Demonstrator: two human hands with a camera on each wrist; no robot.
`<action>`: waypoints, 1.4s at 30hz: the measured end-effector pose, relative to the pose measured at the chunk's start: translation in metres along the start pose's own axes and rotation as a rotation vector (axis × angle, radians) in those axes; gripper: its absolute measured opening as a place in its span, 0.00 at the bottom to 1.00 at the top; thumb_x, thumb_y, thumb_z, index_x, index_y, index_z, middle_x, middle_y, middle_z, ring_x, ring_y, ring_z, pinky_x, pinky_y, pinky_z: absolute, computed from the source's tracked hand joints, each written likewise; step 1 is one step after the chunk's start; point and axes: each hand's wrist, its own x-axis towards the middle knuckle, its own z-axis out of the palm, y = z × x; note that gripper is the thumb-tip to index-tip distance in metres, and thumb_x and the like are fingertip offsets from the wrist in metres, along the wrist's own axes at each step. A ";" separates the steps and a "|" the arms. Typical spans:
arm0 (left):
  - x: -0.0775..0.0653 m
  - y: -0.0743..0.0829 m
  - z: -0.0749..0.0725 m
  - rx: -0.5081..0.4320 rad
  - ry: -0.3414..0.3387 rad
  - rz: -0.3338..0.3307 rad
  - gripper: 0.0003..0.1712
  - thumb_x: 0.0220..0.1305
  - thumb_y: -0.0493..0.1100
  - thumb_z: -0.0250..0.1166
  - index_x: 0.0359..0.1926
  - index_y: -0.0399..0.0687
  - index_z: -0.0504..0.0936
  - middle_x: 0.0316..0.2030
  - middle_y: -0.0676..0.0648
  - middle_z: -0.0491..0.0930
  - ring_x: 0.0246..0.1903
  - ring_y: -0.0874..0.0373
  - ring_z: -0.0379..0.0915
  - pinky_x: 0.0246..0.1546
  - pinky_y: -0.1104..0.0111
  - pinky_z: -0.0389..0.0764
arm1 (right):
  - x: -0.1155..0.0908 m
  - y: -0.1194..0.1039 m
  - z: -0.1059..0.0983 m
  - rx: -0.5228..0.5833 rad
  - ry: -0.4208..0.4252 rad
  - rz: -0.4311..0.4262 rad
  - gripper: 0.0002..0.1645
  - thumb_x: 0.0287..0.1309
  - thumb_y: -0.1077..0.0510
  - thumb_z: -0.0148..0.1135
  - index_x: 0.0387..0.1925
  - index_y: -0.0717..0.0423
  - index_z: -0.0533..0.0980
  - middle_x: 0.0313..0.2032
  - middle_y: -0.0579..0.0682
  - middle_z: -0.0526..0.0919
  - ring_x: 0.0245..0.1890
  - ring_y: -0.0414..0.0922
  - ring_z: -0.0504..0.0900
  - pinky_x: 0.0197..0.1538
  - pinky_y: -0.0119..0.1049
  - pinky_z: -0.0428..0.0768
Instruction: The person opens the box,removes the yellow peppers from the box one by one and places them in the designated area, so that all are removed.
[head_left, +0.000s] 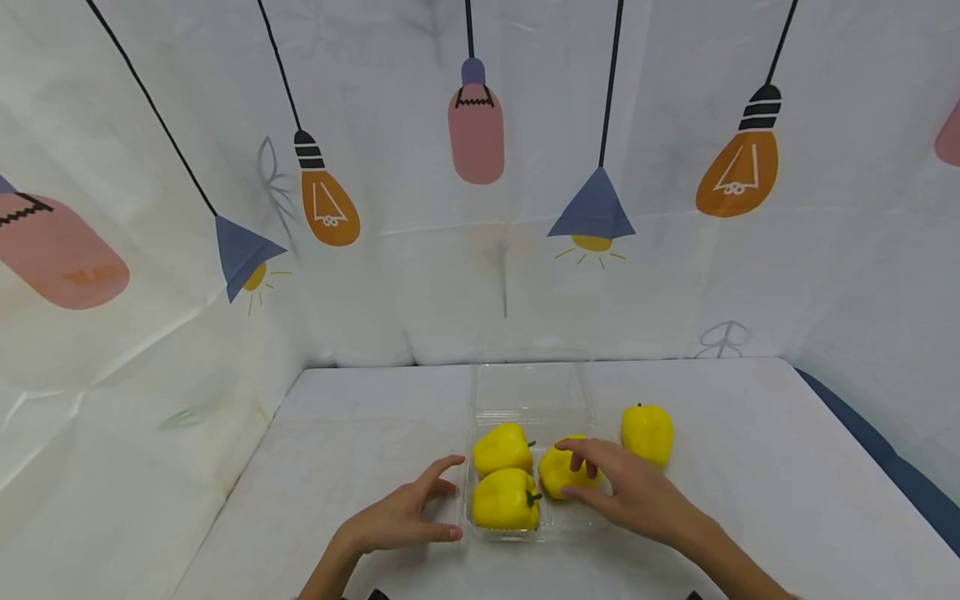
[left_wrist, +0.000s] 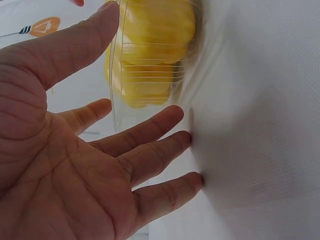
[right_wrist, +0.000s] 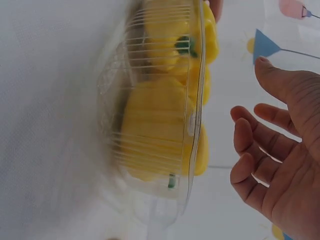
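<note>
A clear plastic clamshell box [head_left: 555, 529] stands on the table with its lid [head_left: 529, 388] laid back behind it. Inside, two yellow bell peppers, one [head_left: 502, 448] behind the other [head_left: 506, 500], fill the left side. A third yellow bell pepper [head_left: 555, 472] sits in the right half, partly hidden by my right hand [head_left: 637, 492]. That hand hovers above the box with loosely bent fingers; the right wrist view shows a gap between it and the peppers. Beside the left wall, my left hand [head_left: 408, 512] spreads its fingers, the thumb close to the rim; contact is unclear.
Another yellow bell pepper [head_left: 647, 434] lies on the white table [head_left: 360, 433], outside the box to the right. A white curtain [head_left: 420, 292] printed with lamps hangs behind the table and along its left side. Dark blue fabric [head_left: 885, 450] shows past the right edge.
</note>
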 end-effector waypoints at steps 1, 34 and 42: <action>0.000 0.000 0.000 0.002 -0.001 -0.003 0.48 0.55 0.56 0.68 0.70 0.68 0.49 0.56 0.43 0.73 0.60 0.44 0.64 0.57 0.40 0.61 | 0.000 0.000 0.001 0.001 -0.001 -0.007 0.30 0.54 0.40 0.64 0.58 0.36 0.70 0.36 0.30 0.73 0.34 0.31 0.71 0.34 0.26 0.73; 0.002 0.002 -0.001 0.020 0.002 -0.012 0.48 0.55 0.56 0.69 0.70 0.68 0.49 0.56 0.45 0.73 0.60 0.44 0.63 0.57 0.40 0.61 | 0.006 -0.016 0.015 0.070 -0.098 -0.004 0.33 0.53 0.37 0.63 0.60 0.38 0.69 0.35 0.32 0.76 0.34 0.34 0.74 0.37 0.29 0.75; 0.002 0.002 -0.001 0.018 -0.001 -0.020 0.48 0.55 0.56 0.69 0.70 0.68 0.49 0.56 0.45 0.73 0.60 0.45 0.63 0.57 0.40 0.61 | 0.007 -0.019 0.025 0.097 -0.107 -0.027 0.34 0.53 0.37 0.64 0.59 0.42 0.70 0.36 0.34 0.76 0.34 0.35 0.74 0.37 0.29 0.75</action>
